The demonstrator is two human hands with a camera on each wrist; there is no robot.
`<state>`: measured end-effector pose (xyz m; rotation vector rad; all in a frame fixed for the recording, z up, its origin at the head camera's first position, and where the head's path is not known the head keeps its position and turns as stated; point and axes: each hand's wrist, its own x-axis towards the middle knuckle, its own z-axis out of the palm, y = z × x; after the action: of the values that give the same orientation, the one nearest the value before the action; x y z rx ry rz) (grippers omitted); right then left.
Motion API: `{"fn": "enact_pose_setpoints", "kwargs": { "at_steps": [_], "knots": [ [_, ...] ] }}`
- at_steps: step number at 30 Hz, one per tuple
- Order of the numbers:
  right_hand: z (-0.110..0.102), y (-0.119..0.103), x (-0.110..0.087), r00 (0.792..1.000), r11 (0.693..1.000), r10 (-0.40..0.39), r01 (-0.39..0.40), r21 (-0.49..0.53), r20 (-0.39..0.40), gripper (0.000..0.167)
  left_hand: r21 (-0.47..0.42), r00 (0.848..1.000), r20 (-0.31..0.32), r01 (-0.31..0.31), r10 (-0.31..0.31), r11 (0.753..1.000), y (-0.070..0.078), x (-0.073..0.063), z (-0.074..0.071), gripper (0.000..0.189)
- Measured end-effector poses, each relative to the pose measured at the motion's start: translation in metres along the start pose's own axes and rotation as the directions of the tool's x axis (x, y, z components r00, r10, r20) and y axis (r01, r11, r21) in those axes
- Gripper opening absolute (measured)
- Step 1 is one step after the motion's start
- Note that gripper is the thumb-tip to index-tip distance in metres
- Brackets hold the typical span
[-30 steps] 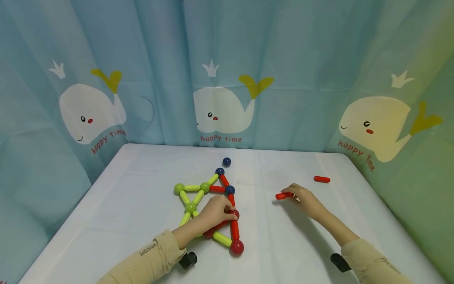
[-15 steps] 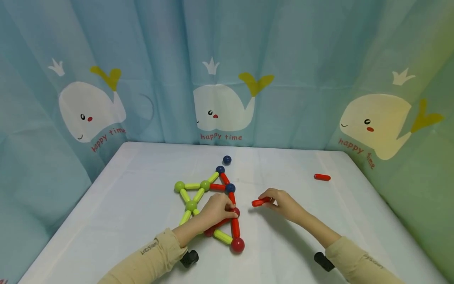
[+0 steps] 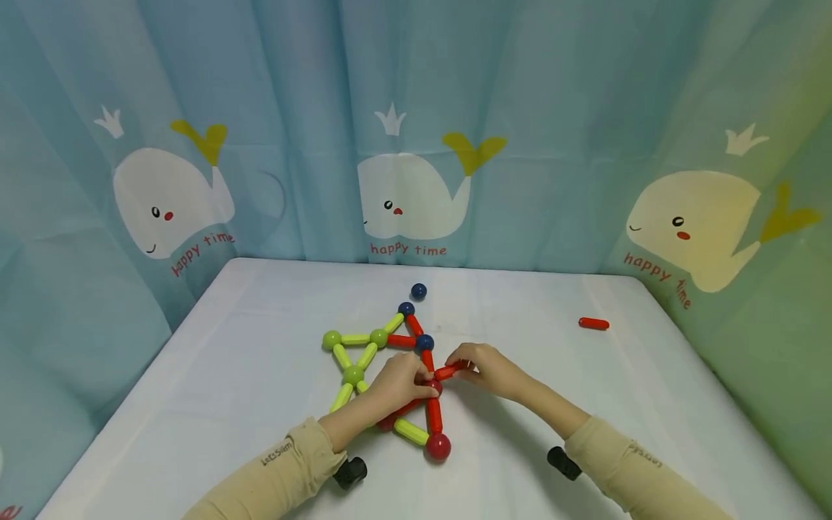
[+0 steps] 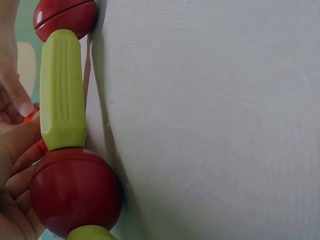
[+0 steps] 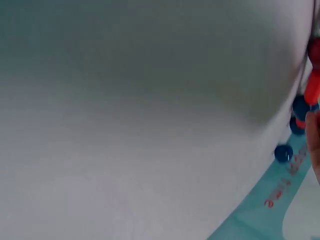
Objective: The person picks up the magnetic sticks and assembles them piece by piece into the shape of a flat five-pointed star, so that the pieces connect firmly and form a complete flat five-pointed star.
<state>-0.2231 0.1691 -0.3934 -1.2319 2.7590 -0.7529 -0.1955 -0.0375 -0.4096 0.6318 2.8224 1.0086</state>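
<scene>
A flat frame of magnetic rods and balls lies mid-table, with green balls (image 3: pixel 354 375) on its left, blue balls (image 3: pixel 425 342) at the back and a red ball (image 3: pixel 438 446) in front. My left hand (image 3: pixel 398 383) pinches another red ball (image 3: pixel 436 390) on its right side and covers part of the frame. Between thumb and fingers, my right hand (image 3: pixel 489 370) pinches a red magnetic rod (image 3: pixel 445 373). The rod's tip is at that ball; whether they touch I cannot tell. In the left wrist view a yellow-green rod (image 4: pixel 64 90) joins two red balls up close.
A loose blue ball (image 3: pixel 419 291) lies behind the frame. Another red rod (image 3: pixel 594 323) lies at the back right of the white table (image 3: pixel 520 303). Black wrist cameras (image 3: pixel 351 473) hang below both sleeves. A whale-print curtain (image 3: pixel 552 217) stands behind the table.
My right hand has carried its red rod leftward, up to the red ball under my left hand. The left hand has stayed at that ball.
</scene>
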Motion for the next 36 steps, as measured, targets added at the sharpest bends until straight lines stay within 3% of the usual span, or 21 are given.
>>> {"fn": "enact_pose_setpoints", "kwargs": {
  "at_steps": [20, 24, 29, 36],
  "knots": [
    [0.006, 0.017, 0.004, 0.989, 0.999, -0.048, 0.047, 0.01, 0.141, 0.014, 0.004, 1.0, -0.004, 0.019, -0.019, 1.0, -0.001, 0.003, 0.0, 0.028],
    [0.008, 0.018, 0.005, 0.99, 0.997, -0.072, 0.075, -0.018, 0.123, 0.014, 0.017, 1.0, 0.0, 0.021, -0.021, 1.0, -0.001, 0.001, 0.001, 0.027],
    [0.005, 0.017, 0.007, 0.991, 0.996, -0.083, 0.087, -0.031, 0.102, 0.015, 0.065, 1.0, -0.005, -0.023, 0.024, 0.998, 0.0, 0.001, 0.002, 0.026],
    [-0.006, 0.023, 0.0, 0.993, 0.999, -0.023, 0.019, 0.039, 0.119, 0.024, 0.115, 1.0, 0.006, -0.026, 0.026, 0.993, 0.002, -0.004, 0.004, 0.019]
  ]
}}
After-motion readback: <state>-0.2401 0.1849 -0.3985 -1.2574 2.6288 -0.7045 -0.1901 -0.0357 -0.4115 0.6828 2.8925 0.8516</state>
